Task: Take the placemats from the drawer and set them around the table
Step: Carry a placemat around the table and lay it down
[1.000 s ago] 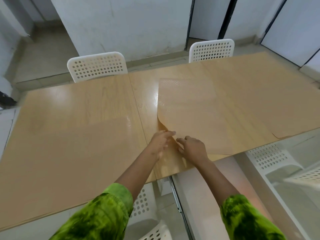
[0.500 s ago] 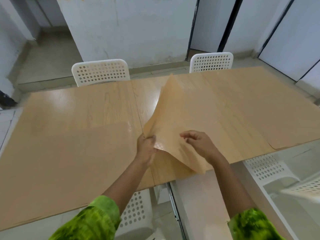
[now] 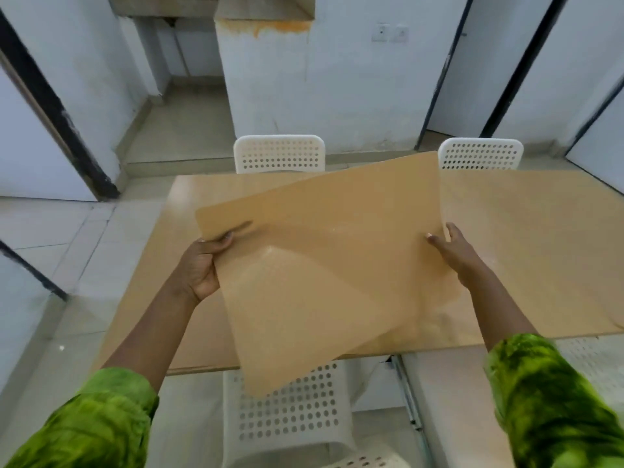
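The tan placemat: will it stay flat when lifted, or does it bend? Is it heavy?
Probably floppy: the placemat bows between the left hand and right hand, and its near corner droops past the table edge. Likely light, since it looks very thin. Its sheen suggests it may slide easily.
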### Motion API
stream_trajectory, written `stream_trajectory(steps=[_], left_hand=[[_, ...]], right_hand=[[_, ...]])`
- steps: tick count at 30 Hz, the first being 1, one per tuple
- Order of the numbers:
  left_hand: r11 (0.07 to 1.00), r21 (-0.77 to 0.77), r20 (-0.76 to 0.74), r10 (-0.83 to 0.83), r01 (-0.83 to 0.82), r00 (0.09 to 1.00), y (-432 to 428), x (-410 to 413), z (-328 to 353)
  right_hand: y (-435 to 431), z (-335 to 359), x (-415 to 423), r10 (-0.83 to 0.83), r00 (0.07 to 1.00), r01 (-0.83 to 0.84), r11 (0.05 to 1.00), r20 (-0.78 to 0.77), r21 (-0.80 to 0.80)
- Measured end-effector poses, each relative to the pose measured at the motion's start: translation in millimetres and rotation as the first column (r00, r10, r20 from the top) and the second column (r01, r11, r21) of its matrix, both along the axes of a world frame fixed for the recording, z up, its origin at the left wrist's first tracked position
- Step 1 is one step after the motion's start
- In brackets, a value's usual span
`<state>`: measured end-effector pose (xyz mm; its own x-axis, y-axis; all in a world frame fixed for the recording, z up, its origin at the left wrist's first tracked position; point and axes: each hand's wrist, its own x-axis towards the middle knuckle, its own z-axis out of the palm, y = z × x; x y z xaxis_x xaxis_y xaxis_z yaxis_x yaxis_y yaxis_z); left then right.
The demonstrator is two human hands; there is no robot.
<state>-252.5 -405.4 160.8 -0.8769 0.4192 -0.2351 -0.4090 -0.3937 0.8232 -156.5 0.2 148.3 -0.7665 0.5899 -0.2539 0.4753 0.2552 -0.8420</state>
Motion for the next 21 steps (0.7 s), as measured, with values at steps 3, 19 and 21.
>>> stream_trajectory(steps=[3, 19, 21], left_hand=[[0.999, -0.039, 0.005, 0.012, -0.012, 1.000, -73, 2, 4], [0.947, -0.150, 0.020, 0.291, -0.285, 0.956, -407, 46, 11], [0.921, -0.201, 0.016, 0.343, -0.333, 0.939, -421, 44, -5]], right_hand=[[-55, -6, -1, -0.002, 1.000, -0.001, 0.987, -0.021, -0.160], [-370, -3, -52, 0.024, 0.964, -0.154, 0.864, -0.266, -0.479], [-392, -4, -68, 0.021, 0.969, -0.143, 0.860, -0.246, -0.491]])
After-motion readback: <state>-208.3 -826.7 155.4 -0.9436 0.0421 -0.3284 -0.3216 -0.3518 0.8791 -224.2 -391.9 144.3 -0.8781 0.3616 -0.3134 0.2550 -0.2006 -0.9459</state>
